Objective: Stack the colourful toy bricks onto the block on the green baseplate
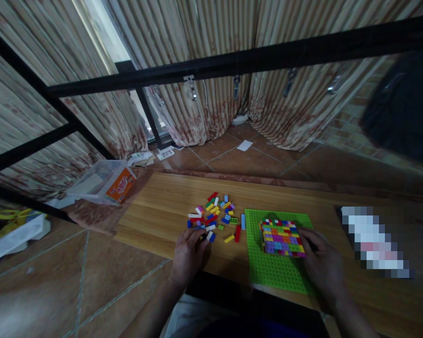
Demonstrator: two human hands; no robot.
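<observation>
A multicoloured block built of toy bricks (281,239) stands on the green baseplate (264,274). My right hand (322,263) is at its right side, with curled fingers against the edge. Left of the baseplate lies a loose pile of toy bricks (211,217) in several colours. My left hand (187,256) is at the near edge of this pile, fingers bent and closed together. Just beside its fingertips are a white brick and a blue brick (212,237); what the fingers hold, if anything, is too small and dark to make out.
The bricks and baseplate lie on a low wooden table (155,206). A clear plastic box with an orange label (121,184) stands beyond its left end. A dark flat object with a blurred-out face (373,241) lies on the right. Black metal bars (211,70) cross in front of curtains.
</observation>
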